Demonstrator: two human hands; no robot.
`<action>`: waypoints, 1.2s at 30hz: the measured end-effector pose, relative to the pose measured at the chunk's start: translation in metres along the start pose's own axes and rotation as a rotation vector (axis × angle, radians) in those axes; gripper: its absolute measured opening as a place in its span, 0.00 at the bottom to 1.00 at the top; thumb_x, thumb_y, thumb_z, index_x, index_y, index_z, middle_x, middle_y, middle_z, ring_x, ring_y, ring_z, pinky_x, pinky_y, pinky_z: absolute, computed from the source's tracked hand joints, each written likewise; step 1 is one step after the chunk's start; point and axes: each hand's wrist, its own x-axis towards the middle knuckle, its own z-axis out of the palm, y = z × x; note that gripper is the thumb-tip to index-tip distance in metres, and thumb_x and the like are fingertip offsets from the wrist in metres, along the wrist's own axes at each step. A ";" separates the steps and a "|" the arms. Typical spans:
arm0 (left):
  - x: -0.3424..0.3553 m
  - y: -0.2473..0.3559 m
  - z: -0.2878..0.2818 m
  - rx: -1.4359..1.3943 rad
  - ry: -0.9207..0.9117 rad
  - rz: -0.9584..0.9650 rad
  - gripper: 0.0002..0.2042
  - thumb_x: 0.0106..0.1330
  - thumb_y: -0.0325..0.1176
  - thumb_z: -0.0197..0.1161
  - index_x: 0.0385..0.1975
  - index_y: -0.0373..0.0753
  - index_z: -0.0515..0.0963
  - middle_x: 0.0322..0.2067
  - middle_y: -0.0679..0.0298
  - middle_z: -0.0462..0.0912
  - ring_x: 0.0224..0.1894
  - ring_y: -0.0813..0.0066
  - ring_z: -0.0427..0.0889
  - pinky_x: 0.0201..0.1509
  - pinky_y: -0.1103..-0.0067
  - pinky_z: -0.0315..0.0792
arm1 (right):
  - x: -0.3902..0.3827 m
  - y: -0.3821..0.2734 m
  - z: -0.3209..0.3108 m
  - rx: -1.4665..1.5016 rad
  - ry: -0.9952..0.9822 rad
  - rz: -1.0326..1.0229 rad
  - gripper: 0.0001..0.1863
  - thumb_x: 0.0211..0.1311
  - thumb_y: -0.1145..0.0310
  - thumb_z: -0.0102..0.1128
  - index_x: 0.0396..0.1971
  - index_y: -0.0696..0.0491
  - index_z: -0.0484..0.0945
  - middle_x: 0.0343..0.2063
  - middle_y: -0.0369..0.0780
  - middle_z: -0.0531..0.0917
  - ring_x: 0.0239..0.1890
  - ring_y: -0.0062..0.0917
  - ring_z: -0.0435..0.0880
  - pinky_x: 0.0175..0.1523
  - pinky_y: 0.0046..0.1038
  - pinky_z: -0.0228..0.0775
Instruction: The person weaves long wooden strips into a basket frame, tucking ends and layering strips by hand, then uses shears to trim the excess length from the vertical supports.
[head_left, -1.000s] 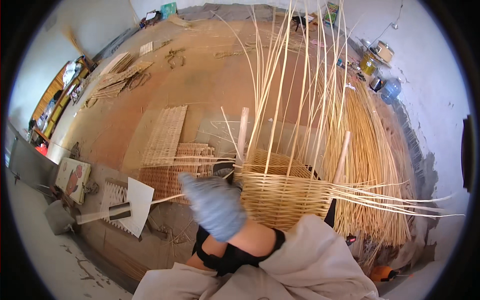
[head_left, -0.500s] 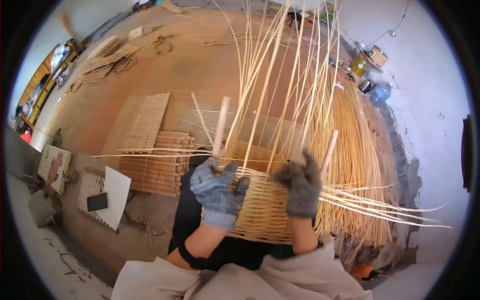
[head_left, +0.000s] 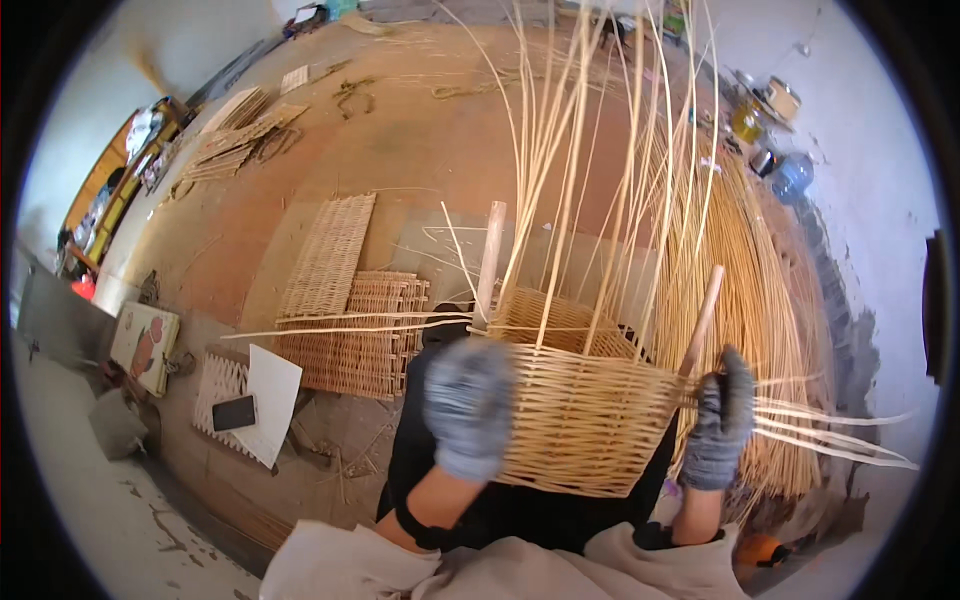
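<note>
A half-woven wicker basket [head_left: 590, 420] rests on my lap, its tall pale willow rods [head_left: 570, 190] rising from the rim. Wooden stakes stand at two corners, a left stake [head_left: 489, 260] and a right stake [head_left: 703, 315]. My left hand [head_left: 468, 410], in a grey glove and smeared by motion, is over the basket's left front corner; its fingers cannot be made out. Just outside the right corner is my gloved right hand [head_left: 718, 425], fingers stretched upward and thumb apart. Loose rod ends [head_left: 835, 430] jut out to the right from behind it.
A large bundle of willow rods [head_left: 770, 330] lies to the right. Woven panels [head_left: 330, 250] are on the floor at left, near a white board [head_left: 275, 400] and a phone [head_left: 234, 413]. More panels [head_left: 235, 140] lie farther back. A blue water bottle [head_left: 790, 178] stands by the right wall.
My right hand has moved from the basket's front rim to outside its right corner. My left hand has shifted slightly down against the basket. The whole view has swung, so the basket appears farther right.
</note>
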 end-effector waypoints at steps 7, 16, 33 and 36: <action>0.036 -0.029 -0.037 -0.132 0.088 -0.447 0.06 0.51 0.27 0.65 0.26 0.33 0.78 0.23 0.66 0.79 0.23 0.82 0.74 0.28 0.86 0.70 | -0.004 -0.068 0.041 0.436 -0.557 -0.071 0.14 0.50 0.78 0.53 0.39 0.56 0.73 0.33 0.46 0.77 0.35 0.34 0.78 0.38 0.27 0.71; 0.028 -0.069 -0.040 -0.719 0.010 -0.686 0.06 0.51 0.25 0.64 0.30 0.36 0.77 0.27 0.66 0.79 0.28 0.79 0.75 0.35 0.84 0.71 | 0.030 -0.127 0.122 0.506 -1.222 0.886 0.34 0.50 0.77 0.55 0.56 0.56 0.48 0.36 0.47 0.75 0.21 0.26 0.77 0.24 0.23 0.70; 0.014 -0.044 -0.044 -0.073 -0.216 -0.159 0.16 0.49 0.27 0.66 0.38 0.35 0.72 0.31 0.65 0.77 0.32 0.76 0.75 0.39 0.81 0.70 | -0.008 -0.037 0.088 1.081 -0.690 0.739 0.06 0.57 0.72 0.51 0.30 0.59 0.72 0.21 0.44 0.78 0.21 0.26 0.78 0.23 0.22 0.73; 0.016 -0.003 -0.035 0.591 -0.155 0.572 0.17 0.45 0.35 0.66 0.37 0.41 0.75 0.35 0.58 0.76 0.32 0.62 0.75 0.38 0.73 0.69 | -0.013 -0.018 0.066 1.173 -0.549 0.766 0.10 0.56 0.72 0.52 0.35 0.62 0.73 0.24 0.45 0.79 0.24 0.27 0.80 0.26 0.21 0.73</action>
